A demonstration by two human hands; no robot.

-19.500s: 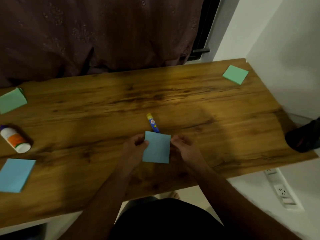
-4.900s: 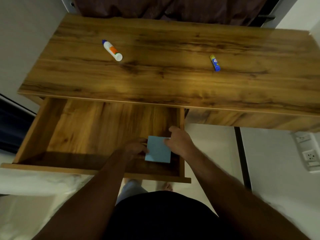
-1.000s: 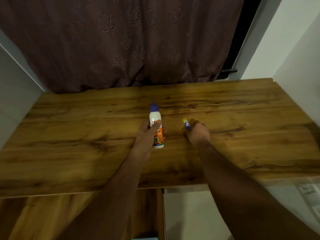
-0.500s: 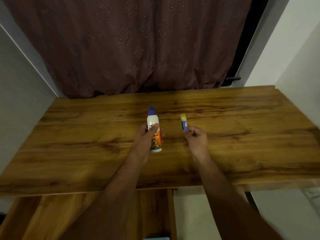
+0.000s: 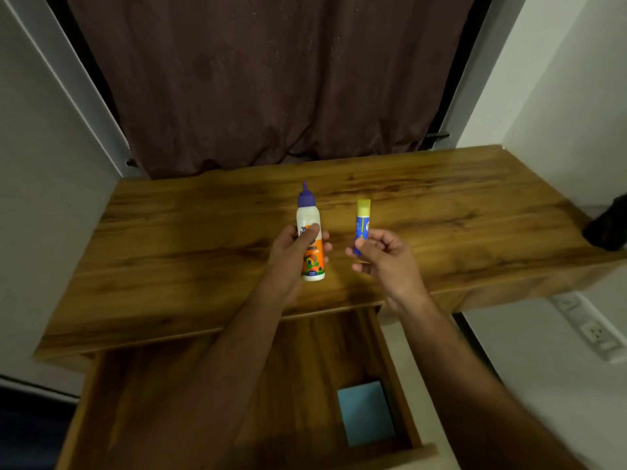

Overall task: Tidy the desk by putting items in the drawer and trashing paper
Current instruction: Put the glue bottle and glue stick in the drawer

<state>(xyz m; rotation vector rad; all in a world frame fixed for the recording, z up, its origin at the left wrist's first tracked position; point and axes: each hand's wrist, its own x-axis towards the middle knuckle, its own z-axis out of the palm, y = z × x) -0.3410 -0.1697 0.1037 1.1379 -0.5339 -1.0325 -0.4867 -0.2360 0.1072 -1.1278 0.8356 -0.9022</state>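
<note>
Holding the glue bottle (image 5: 310, 245) in the left hand (image 5: 293, 249) and pinching the glue stick (image 5: 361, 222) in the right hand (image 5: 383, 254), I'd lower both gently beside the blue notes (image 5: 366, 413) in the drawer (image 5: 403, 395).

Both forearms bare, no sleeves or jewellery.

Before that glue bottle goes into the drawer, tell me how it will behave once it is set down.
The glue bottle, gripped by the left hand, is round-bodied, so laid on its side in the drawer it will probably roll. Tall with a narrow pointed cap, it may tip if stood upright. The plastic body looks rigid enough and unlikely to break.
</note>
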